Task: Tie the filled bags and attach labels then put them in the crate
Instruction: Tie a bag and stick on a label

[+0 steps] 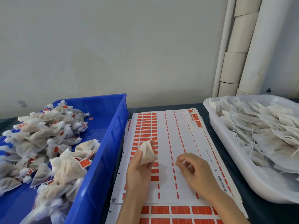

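Left hand (139,168), at 6 o'clock over the label sheet (178,135), had its fingers curled round one small filled bag (148,152), lifted clear of the sheet; the right hand (195,170), just at 3 o'clock of it, was nearly closed, thumb and forefinger tip pinched on what looked like the fine drawstring (174,160), though the thread was too faint to be certain. The bag seemed light, soft and thin-walled, likely to crumple or tear if squeezed; the gathered neck appeared the safer place to grip, the body only cradled. Tied and labelled bags lay heaped in the blue crate (113,126) at 9 o'clock; untied ones filled the white tray (226,143) at 3 o'clock; all sat on the dark counter (267,214).
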`<state>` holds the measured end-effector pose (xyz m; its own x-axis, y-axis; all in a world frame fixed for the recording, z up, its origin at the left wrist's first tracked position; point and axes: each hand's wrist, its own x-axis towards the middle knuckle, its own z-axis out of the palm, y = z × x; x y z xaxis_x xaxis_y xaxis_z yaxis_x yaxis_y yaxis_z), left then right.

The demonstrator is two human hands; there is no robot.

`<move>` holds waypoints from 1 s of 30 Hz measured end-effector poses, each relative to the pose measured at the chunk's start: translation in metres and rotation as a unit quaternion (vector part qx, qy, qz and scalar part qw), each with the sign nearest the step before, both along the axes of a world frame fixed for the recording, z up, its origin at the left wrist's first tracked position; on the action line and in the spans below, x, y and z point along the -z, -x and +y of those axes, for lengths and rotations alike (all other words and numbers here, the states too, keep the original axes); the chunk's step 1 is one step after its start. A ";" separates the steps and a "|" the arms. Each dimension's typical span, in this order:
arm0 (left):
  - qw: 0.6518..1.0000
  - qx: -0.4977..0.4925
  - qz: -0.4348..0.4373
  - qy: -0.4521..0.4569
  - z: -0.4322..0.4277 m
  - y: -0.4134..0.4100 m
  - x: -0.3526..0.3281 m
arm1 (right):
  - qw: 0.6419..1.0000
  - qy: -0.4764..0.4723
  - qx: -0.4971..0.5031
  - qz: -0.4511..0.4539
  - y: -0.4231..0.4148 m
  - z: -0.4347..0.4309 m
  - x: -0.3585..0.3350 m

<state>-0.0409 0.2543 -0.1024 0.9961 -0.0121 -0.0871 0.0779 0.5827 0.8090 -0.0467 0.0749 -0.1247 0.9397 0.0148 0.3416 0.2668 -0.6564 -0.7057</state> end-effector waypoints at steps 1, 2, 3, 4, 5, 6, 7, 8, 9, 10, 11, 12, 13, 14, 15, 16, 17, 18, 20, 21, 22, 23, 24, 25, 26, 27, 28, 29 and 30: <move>1.000 -0.004 -0.001 -0.013 0.000 0.000 0.000 | 1.000 0.005 -0.022 0.001 0.000 0.001 0.000; 1.000 -0.007 0.000 -0.030 -0.001 -0.001 0.001 | 0.999 0.006 -0.039 0.001 0.001 0.001 0.000; 0.998 -0.017 0.006 -0.055 -0.002 -0.002 0.002 | 0.999 0.003 -0.052 0.000 0.001 0.002 0.000; 0.996 -0.031 0.013 -0.088 -0.004 -0.003 0.003 | 0.998 -0.001 -0.062 -0.001 0.002 0.002 -0.001; 0.990 -0.051 0.013 -0.133 -0.005 -0.004 0.006 | 0.997 -0.008 -0.070 -0.002 0.003 0.002 -0.002; 0.979 -0.073 -0.001 -0.191 -0.008 -0.003 0.009 | 0.997 -0.015 -0.079 -0.005 0.003 0.003 -0.003; 0.962 -0.092 -0.029 -0.256 -0.010 -0.002 0.011 | 0.996 -0.023 -0.089 -0.009 0.004 0.004 -0.004; 0.938 -0.103 -0.062 -0.324 -0.013 0.000 0.012 | 0.995 -0.029 -0.099 -0.012 0.005 0.004 -0.004; 0.910 -0.109 -0.096 -0.388 -0.015 0.002 0.014 | 0.993 -0.034 -0.111 -0.016 0.005 0.005 -0.004; 0.881 -0.111 -0.129 -0.442 -0.017 0.004 0.017 | 0.992 -0.039 -0.122 -0.018 0.006 0.005 -0.004; 0.859 -0.112 -0.157 -0.475 -0.018 0.004 0.020 | 0.990 -0.044 -0.133 -0.020 0.006 0.005 -0.004; 0.846 -0.110 -0.176 -0.491 -0.018 0.004 0.022 | 0.989 -0.049 -0.141 -0.021 0.007 0.006 -0.004; 0.836 -0.110 -0.188 -0.503 -0.018 0.003 0.024 | 0.988 -0.054 -0.146 -0.022 0.007 0.006 -0.004; 0.826 -0.112 -0.198 -0.515 -0.018 0.002 0.026 | 0.987 -0.061 -0.149 -0.026 0.008 0.007 -0.005; 0.814 -0.113 -0.210 -0.530 -0.018 0.001 0.026 | 0.985 -0.069 -0.152 -0.031 0.009 0.007 -0.005; 0.803 -0.111 -0.224 -0.541 -0.018 0.000 0.026 | 0.984 -0.077 -0.156 -0.038 0.009 0.008 -0.006; 0.795 -0.107 -0.240 -0.547 -0.019 -0.001 0.026 | 0.982 -0.083 -0.161 -0.045 0.010 0.008 -0.006; 0.788 -0.101 -0.256 -0.552 -0.019 -0.001 0.026 | 0.981 -0.090 -0.166 -0.053 0.010 0.009 -0.007; 0.774 -0.093 -0.283 -0.559 -0.020 -0.002 0.027 | 0.977 -0.103 -0.172 -0.066 0.011 0.010 -0.006; 0.771 -0.095 -0.291 -0.559 -0.019 -0.002 0.028 | 0.977 -0.105 -0.173 -0.068 0.011 0.011 -0.005; 0.771 -0.099 -0.295 -0.556 -0.019 -0.002 0.028 | 0.977 -0.102 -0.174 -0.071 0.011 0.012 -0.004; 0.772 -0.103 -0.295 -0.553 -0.020 -0.002 0.028 | 0.977 -0.098 -0.175 -0.074 0.011 0.013 -0.003; 0.775 -0.107 -0.293 -0.550 -0.020 -0.002 0.027 | 0.977 -0.093 -0.176 -0.078 0.011 0.014 -0.002; 0.779 -0.109 -0.288 -0.546 -0.020 -0.001 0.027 | 0.977 -0.089 -0.176 -0.082 0.012 0.015 -0.002; 0.786 -0.109 -0.281 -0.539 -0.020 -0.001 0.026 | 0.977 -0.087 -0.173 -0.088 0.012 0.016 -0.002; 0.798 -0.106 -0.272 -0.527 -0.020 0.000 0.025 | 0.977 -0.090 -0.169 -0.094 0.012 0.017 -0.002; 0.818 -0.098 -0.259 -0.504 -0.020 0.001 0.022 | 0.977 -0.096 -0.163 -0.099 0.013 0.017 -0.002; 0.845 -0.085 -0.244 -0.468 -0.020 0.002 0.019 | 0.977 -0.105 -0.156 -0.104 0.013 0.017 -0.003; 0.874 -0.072 -0.226 -0.424 -0.020 0.003 0.016 | 0.977 -0.114 -0.145 -0.109 0.013 0.016 -0.003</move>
